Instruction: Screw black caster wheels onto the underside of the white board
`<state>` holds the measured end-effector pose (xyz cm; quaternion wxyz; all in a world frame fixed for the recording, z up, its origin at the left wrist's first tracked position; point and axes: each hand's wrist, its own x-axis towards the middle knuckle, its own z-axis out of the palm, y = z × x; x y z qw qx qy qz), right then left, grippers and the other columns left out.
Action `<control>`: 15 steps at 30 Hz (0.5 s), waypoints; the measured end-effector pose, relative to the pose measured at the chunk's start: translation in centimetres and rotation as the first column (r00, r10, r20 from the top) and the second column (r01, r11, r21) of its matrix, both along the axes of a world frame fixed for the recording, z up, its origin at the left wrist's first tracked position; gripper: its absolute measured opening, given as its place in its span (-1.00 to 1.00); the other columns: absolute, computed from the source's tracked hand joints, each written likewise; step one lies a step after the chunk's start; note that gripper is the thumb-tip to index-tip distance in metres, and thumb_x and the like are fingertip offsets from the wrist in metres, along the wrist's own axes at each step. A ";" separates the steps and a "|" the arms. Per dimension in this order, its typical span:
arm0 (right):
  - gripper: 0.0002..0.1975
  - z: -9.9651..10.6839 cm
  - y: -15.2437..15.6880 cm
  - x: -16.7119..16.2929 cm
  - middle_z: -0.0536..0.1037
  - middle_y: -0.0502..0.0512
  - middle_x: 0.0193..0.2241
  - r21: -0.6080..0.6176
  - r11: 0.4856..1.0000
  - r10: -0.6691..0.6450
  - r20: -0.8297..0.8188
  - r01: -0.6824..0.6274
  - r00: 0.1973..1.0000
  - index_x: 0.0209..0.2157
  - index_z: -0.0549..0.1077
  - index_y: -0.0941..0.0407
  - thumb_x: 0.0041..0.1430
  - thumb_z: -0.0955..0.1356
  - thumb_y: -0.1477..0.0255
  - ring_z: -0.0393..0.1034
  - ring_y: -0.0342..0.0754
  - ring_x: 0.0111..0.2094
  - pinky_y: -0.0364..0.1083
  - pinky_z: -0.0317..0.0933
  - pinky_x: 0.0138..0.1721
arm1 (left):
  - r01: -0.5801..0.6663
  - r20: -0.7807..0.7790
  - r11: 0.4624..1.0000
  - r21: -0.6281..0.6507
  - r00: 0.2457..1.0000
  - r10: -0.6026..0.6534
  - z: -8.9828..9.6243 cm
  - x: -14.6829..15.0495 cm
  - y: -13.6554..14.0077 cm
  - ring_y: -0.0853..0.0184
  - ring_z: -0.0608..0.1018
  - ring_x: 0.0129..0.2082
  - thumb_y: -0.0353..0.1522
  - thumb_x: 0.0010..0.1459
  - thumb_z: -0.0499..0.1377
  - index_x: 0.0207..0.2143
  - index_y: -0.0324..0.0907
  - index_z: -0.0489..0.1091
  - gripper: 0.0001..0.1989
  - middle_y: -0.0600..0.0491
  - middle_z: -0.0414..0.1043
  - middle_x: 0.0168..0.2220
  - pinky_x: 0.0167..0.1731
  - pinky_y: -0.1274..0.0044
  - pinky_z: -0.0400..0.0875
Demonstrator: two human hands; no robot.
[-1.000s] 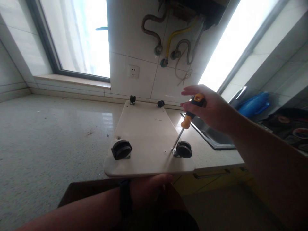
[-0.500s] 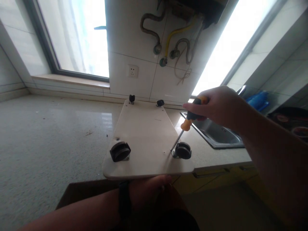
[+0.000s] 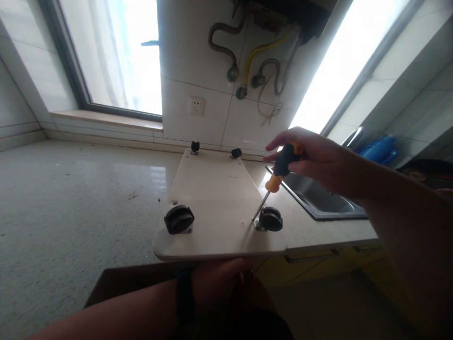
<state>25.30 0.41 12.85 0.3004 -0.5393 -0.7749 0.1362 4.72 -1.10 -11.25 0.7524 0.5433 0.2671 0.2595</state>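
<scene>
My right hand (image 3: 311,153) holds a screwdriver (image 3: 272,182) by its yellow-and-black handle, its fingers partly stretched out around the grip. The tool slants down to the left, its tip at the mounting plate of the near right caster (image 3: 271,219). This caster sits on a pale board (image 3: 215,203), with another caster (image 3: 179,219) at the near left and two smaller-looking ones (image 3: 195,147) at the far end. Beneath the board's front edge lies my left hand (image 3: 221,274), in shadow, with a dark band on the wrist. Its fingers are mostly hidden.
The board lies on a speckled countertop (image 3: 106,189), projecting at the front edge. A small dark screw-like piece (image 3: 159,199) rests left of it. To the right is a steel sink (image 3: 318,200). Hoses (image 3: 262,47) and a socket (image 3: 196,106) are on the wall behind.
My right hand's fingers have loosened and stretched forward around the handle, and the thumb has shifted lower. The screwdriver tip stays at the same caster plate. My left hand has barely moved.
</scene>
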 end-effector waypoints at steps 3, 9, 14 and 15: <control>-0.60 0.8 -0.5 0.0 0.61 0.08 -0.02 0.026 0.999 -0.027 0.125 0.024 0.992 0.06 0.50 -0.07 0.16 0.41 0.31 0.52 0.09 0.01 0.14 0.37 0.07 | 0.012 -0.008 1.000 -0.028 1.000 -0.012 0.3 0.0 -0.1 0.21 0.51 -0.31 -0.09 0.14 0.24 -0.37 -0.24 0.54 -0.64 -0.05 0.55 -0.35 -0.20 0.37 0.36; -0.57 0.9 0.1 -0.9 0.63 0.12 -0.33 0.226 0.912 -0.391 0.223 0.343 0.893 -0.25 0.62 0.00 -0.05 0.53 0.00 0.50 0.12 -0.34 0.14 0.32 -0.27 | 0.011 -0.031 0.998 -0.057 0.999 -0.013 0.6 0.0 -0.1 0.21 0.51 -0.30 -0.08 0.12 0.25 -0.37 -0.24 0.55 -0.63 -0.05 0.56 -0.33 -0.20 0.38 0.34; -0.53 0.0 1.0 -1.0 0.48 0.11 -0.55 0.352 0.827 -0.544 0.305 0.438 0.782 -0.56 0.43 0.02 0.13 0.39 -0.08 0.33 0.03 -0.50 0.13 0.19 -0.39 | 0.024 -0.107 0.999 -0.042 0.994 -0.028 0.7 0.0 -0.1 0.20 0.52 -0.32 -0.06 0.13 0.21 -0.37 -0.25 0.56 -0.60 -0.06 0.55 -0.35 -0.18 0.36 0.35; -0.56 -0.2 1.1 -0.9 0.51 0.12 -0.51 0.339 0.840 -0.523 0.296 0.423 0.800 -0.52 0.46 0.02 0.16 0.38 -0.05 0.37 0.05 -0.46 0.15 0.23 -0.35 | 0.031 -0.102 0.999 -0.033 0.994 -0.035 0.7 -0.1 -0.1 0.20 0.52 -0.31 -0.07 0.13 0.20 -0.38 -0.24 0.56 -0.61 -0.05 0.55 -0.35 -0.18 0.36 0.35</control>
